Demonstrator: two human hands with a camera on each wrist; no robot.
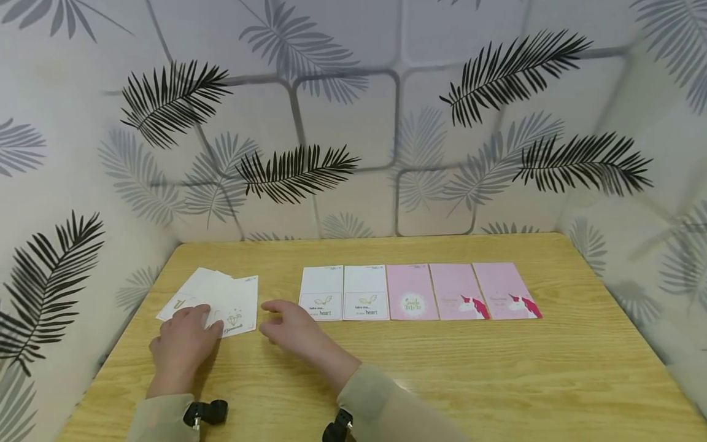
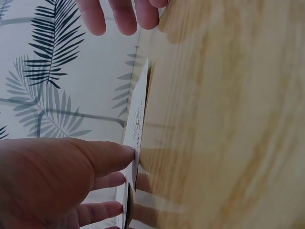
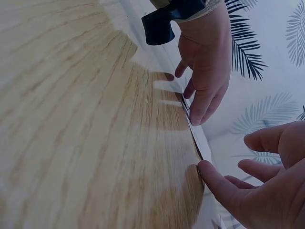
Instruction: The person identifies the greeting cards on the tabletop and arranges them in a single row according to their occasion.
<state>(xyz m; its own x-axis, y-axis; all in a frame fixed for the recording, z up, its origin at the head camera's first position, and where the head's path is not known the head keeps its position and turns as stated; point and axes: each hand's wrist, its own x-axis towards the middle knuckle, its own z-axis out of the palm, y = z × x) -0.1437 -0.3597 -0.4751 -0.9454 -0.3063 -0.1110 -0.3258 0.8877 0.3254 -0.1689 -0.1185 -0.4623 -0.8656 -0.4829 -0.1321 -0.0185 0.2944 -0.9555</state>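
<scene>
At the table's left, my left hand (image 1: 185, 337) rests its fingertips on several overlapping white cards. The top white card (image 1: 243, 298) bears a gold diamond drawing and dark lettering; another white card (image 1: 194, 285) sticks out beneath it at the left. In the left wrist view, the thumb (image 2: 112, 157) lies against the card's edge. My right hand (image 1: 295, 328) hovers by the cards' right edge, thumb and fingers spread with nothing between them. In the right wrist view its thumb (image 3: 217, 179) is close to the card edge; whether it touches, I cannot tell.
Right of the hands, a row of cards lies side by side: two white "heart" cards (image 1: 364, 279), a pink card with a white round print (image 1: 409, 285), and two pink unicorn cards (image 1: 499, 285). The wooden table (image 1: 497, 380) meets a leaf-patterned backdrop (image 1: 353, 202).
</scene>
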